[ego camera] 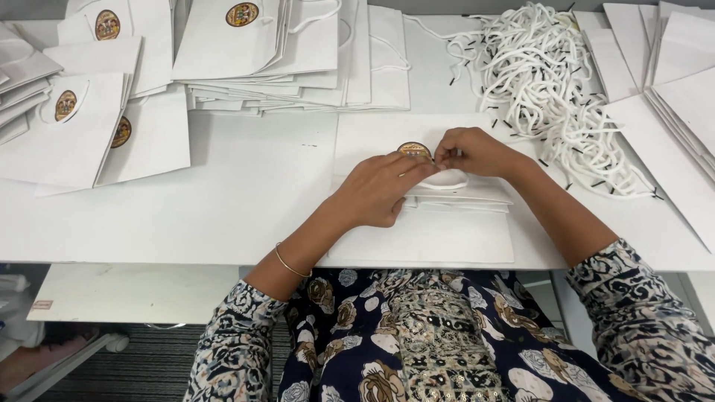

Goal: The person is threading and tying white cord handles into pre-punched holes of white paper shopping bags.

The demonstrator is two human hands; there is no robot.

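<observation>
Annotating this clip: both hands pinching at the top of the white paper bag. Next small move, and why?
Probably draw the white cord further through the flat paper bag. Both the left hand and right hand pinch beside the round gold sticker, with only a short loop showing.

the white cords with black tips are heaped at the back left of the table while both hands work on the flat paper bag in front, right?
Not quite. The head view shows the heap of white cords at the back right of the table, not the back left. The rest holds: the left hand and right hand both work on the flat paper bag in front.
</observation>
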